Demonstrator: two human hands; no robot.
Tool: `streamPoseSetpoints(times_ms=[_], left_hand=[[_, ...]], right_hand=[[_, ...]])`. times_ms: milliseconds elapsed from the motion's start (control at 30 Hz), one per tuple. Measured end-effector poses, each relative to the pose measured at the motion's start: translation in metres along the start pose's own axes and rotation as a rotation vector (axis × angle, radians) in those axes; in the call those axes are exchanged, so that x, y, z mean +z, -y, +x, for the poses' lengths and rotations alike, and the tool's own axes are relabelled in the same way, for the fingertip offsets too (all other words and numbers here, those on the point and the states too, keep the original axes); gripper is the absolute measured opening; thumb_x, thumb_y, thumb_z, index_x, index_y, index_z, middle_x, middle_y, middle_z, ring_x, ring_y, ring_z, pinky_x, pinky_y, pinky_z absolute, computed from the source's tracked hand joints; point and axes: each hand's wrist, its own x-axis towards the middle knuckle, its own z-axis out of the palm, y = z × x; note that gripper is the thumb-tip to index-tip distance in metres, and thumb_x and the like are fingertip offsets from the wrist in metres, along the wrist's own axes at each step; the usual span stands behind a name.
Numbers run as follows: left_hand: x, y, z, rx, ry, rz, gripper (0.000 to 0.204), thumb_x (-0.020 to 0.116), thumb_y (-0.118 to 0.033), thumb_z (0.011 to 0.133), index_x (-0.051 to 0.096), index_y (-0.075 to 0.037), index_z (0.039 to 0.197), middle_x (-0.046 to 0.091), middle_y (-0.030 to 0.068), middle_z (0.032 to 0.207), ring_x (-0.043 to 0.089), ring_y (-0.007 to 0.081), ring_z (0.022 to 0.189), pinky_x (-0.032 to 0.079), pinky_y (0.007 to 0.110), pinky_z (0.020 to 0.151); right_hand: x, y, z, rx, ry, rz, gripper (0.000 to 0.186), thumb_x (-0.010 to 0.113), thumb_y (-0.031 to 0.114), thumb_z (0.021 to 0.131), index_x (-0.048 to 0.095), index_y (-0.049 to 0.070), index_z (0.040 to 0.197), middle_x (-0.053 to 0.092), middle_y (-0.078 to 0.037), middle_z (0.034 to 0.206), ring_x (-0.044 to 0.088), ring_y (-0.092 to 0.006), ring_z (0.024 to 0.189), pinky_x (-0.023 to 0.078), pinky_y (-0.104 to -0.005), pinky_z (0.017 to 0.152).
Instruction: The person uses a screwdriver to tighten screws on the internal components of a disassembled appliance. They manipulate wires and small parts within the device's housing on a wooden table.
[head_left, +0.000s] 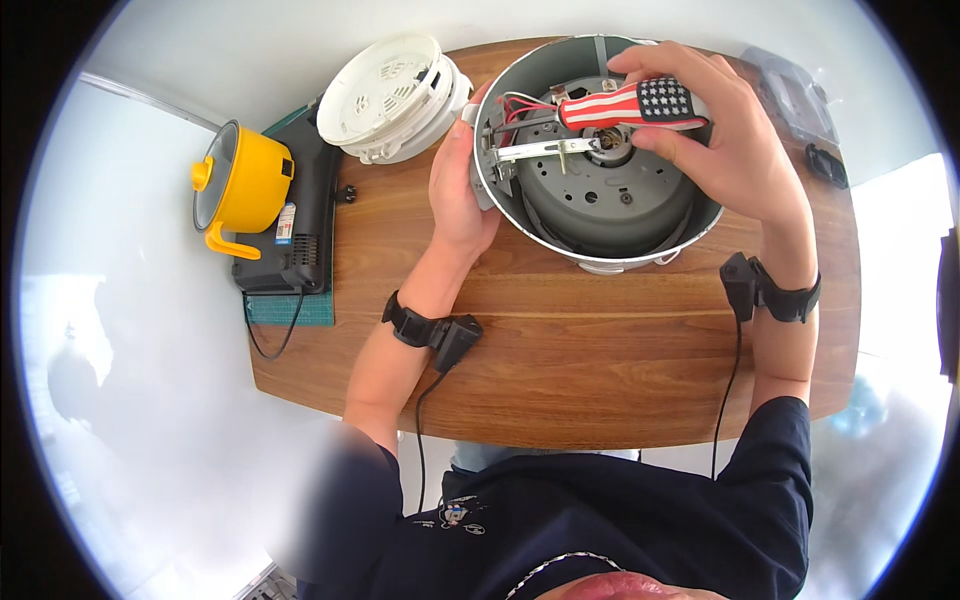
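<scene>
An opened rice cooker body (pixel 540 75), a round metal shell, lies with its inside facing up. Inside sit a grey domed metal part (pixel 590 205), a pale metal lever strip (pixel 545 151) and red and white wires (pixel 520 106). My right hand (pixel 750 150) is closed around the striped handle of a screwdriver (pixel 600 108), whose shaft points left toward the inner wall; its tip is hard to make out. At the shell's left side, my left hand (pixel 464 200) grips the rim and side handle, thumb up.
White round plastic parts (pixel 380 90) are stacked left of the shell. Further left, a yellow pot (pixel 255 180) rests on a black appliance (pixel 300 215) over a green mat (pixel 310 312). Clear plastic packaging (pixel 795 95) and a small black object (pixel 826 165) lie at the right.
</scene>
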Motion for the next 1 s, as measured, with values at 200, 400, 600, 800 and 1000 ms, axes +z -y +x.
streamPoseSetpoints(times_ms=[200, 400, 600, 800, 1000], left_hand=[[0.000, 0.000, 0.001, 0.010, -0.007, 0.016, 0.063, 0.034, -0.037, 0.115, 0.034, 0.005, 0.161, 0.050, 0.0175, 0.158, 0.051, 0.0268, 0.144, 0.041, 0.042, 0.120], [0.002, -0.001, 0.002, 0.031, 0.003, 0.053, 0.063, 0.036, -0.037, 0.115, 0.034, 0.006, 0.161, 0.050, 0.0183, 0.158, 0.052, 0.0267, 0.143, 0.041, 0.042, 0.120], [-0.008, 0.003, 0.000, 0.014, -0.016, 0.066, 0.063, 0.041, -0.038, 0.115, 0.037, 0.006, 0.159, 0.055, 0.0175, 0.153, 0.056, 0.0247, 0.138, 0.044, 0.040, 0.117], [-0.008, -0.002, -0.001, -0.053, -0.061, 0.081, 0.063, 0.043, -0.040, 0.114, 0.041, 0.006, 0.158, 0.058, 0.0164, 0.150, 0.059, 0.0229, 0.134, 0.047, 0.039, 0.113], [-0.004, -0.006, -0.001, -0.063, -0.069, 0.078, 0.062, 0.043, -0.038, 0.114, 0.042, 0.007, 0.157, 0.059, 0.0168, 0.150, 0.059, 0.0233, 0.134, 0.047, 0.039, 0.114]], right_hand=[[-0.006, 0.002, -0.003, 0.000, -0.005, -0.116, 0.034, 0.070, 0.027, 0.099, 0.070, 0.012, 0.130, 0.072, -0.007, 0.106, 0.062, -0.0283, 0.099, 0.048, -0.0413, 0.094], [-0.004, -0.003, -0.001, 0.020, -0.084, -0.178, 0.027, 0.066, 0.035, 0.104, 0.072, 0.010, 0.110, 0.068, -0.014, 0.069, 0.065, -0.0327, 0.065, 0.051, -0.0407, 0.066], [0.007, 0.010, 0.000, 0.302, -0.094, 0.016, 0.032, 0.061, 0.040, 0.106, 0.071, 0.010, 0.104, 0.066, -0.012, 0.067, 0.065, -0.0332, 0.062, 0.049, -0.0426, 0.061], [0.002, 0.012, -0.001, 0.221, -0.065, -0.138, 0.033, 0.063, 0.041, 0.105, 0.070, 0.009, 0.101, 0.065, -0.010, 0.064, 0.063, -0.0336, 0.060, 0.048, -0.0436, 0.063], [-0.007, 0.009, -0.001, -0.004, 0.028, -0.230, 0.021, 0.074, 0.026, 0.095, 0.067, 0.010, 0.106, 0.068, -0.005, 0.079, 0.048, -0.0254, 0.069, 0.039, -0.0355, 0.079]])
